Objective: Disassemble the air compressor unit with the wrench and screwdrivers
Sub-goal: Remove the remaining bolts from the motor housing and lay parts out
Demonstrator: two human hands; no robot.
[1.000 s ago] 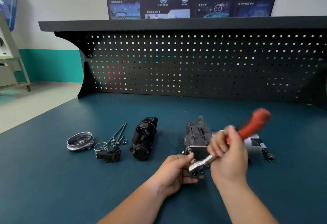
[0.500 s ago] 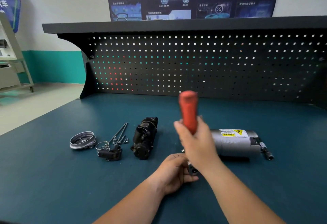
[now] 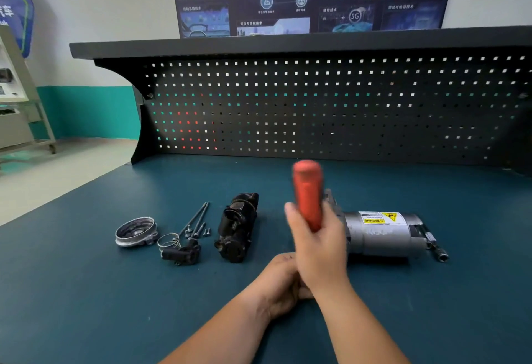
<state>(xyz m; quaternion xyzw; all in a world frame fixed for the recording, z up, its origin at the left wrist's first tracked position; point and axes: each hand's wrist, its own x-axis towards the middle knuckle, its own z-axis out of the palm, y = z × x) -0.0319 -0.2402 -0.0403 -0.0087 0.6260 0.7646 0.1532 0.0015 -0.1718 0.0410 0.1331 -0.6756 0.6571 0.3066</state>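
Red-handled wrench (image 3: 307,195) was gripped upright by the right hand (image 3: 319,251) beside the compressor (image 3: 380,234) mid-tabletop (image 3: 86,306). The left hand (image 3: 280,286) sat half hidden, its grip unclear. Cap (image 3: 135,232), bolts (image 3: 195,219) and black housing (image 3: 237,227) lay apart, apparently already removed; the main body seemingly remained.

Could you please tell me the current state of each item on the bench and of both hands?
Wrench: handle upright, blurred, gripped by right hand.
Left hand: low beside the right wrist, fingers hidden.
Compressor: on its side, one end hidden behind the hands.
Black part: off, lying apart.
Cover: off, lying apart.
Bolts: out, lying loose.
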